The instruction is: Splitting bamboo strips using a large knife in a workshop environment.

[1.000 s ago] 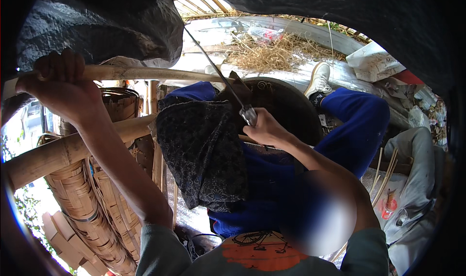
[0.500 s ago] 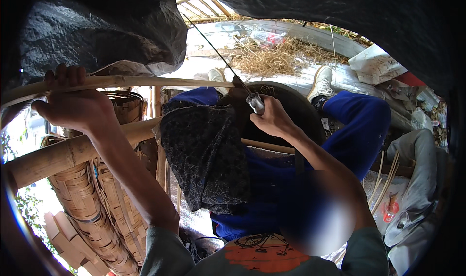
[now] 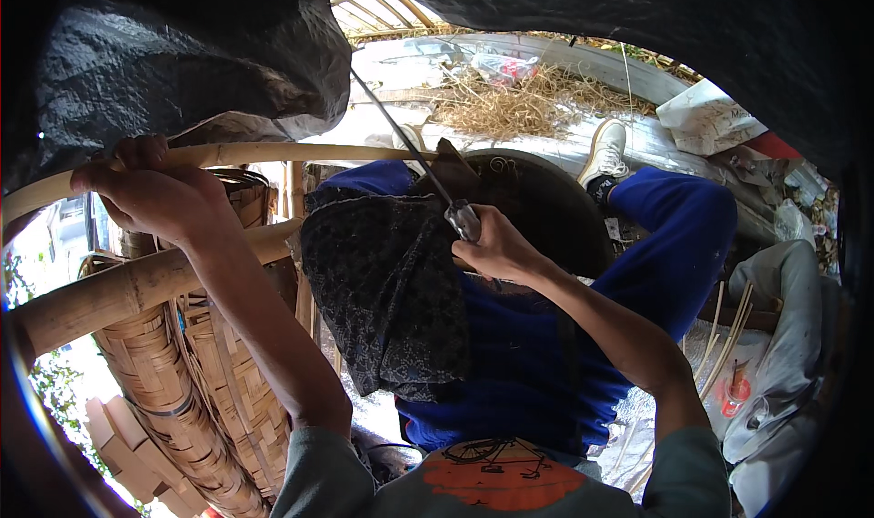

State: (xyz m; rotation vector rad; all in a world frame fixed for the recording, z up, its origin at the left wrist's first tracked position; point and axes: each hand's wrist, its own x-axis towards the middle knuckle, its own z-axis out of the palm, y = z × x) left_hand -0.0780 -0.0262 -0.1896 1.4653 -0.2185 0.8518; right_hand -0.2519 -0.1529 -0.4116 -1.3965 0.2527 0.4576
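Note:
My left hand [image 3: 159,186] is closed around a long, pale bamboo strip [image 3: 273,152], which runs across the front of me at the upper left. A long, thin tool [image 3: 393,117] with a silver handle is gripped in my right hand [image 3: 499,247]. Its dark blade is seen edge-on, so I cannot tell whether it is a saw or a knife. The blade slants up to the left and crosses the strip near its right end. Beside that end is a brown angular piece [image 3: 454,165], above a dark round surface [image 3: 537,204].
A patterned dark cloth [image 3: 382,290] lies over my blue-clad lap. To the left are a thick bamboo pole [image 3: 146,290] and woven bamboo baskets [image 3: 159,372]. Dark plastic sheeting [image 3: 182,63] hangs above. Beyond my feet lie dry shavings [image 3: 510,104]. Thin sticks [image 3: 728,345] stand at right.
My right hand and the tool have drawn back toward me and slightly left. My left hand has shifted a little right, still gripping the bamboo strip.

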